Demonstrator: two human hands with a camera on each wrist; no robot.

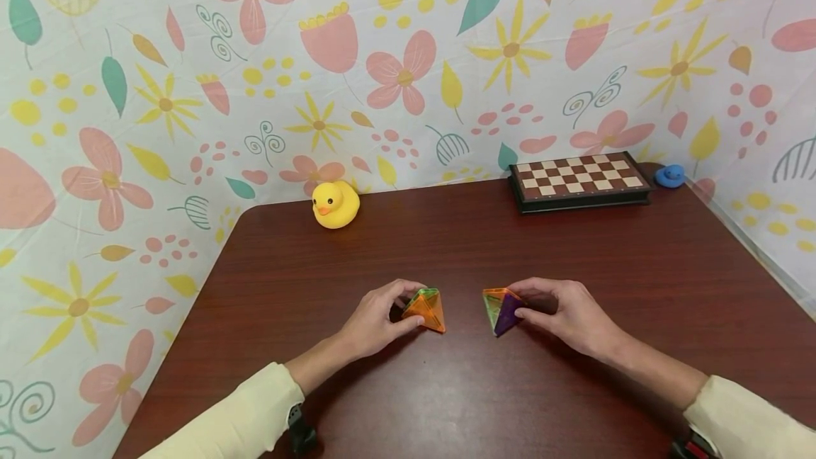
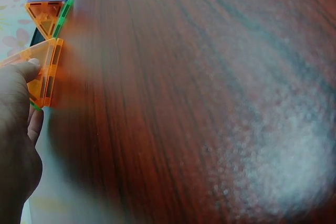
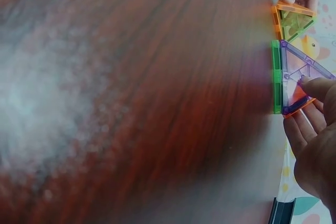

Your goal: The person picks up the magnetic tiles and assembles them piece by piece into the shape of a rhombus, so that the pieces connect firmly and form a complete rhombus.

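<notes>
In the head view my left hand [image 1: 376, 319] grips a small pyramid of translucent orange and green magnetic tiles [image 1: 427, 310]. The thumb lies on an orange face, which shows closer up in the left wrist view on the orange tile [image 2: 44, 69]. Across a narrow gap, my right hand [image 1: 576, 316] pinches a second pyramid of purple, green and orange magnetic tiles [image 1: 508, 310]. Its thumb presses the purple tile [image 3: 296, 72] in the right wrist view. The two pyramids stand apart, each with a point toward me. Whether they touch the tabletop, I cannot tell.
Both forearms lie over a dark reddish-brown wooden table [image 1: 414, 246]. A yellow rubber duck [image 1: 336, 205] sits at the back left. At the back right are a checkered board-game box [image 1: 580, 183] and a small blue duck [image 1: 670, 176]. A flowered cloth [image 1: 395, 13] hangs behind.
</notes>
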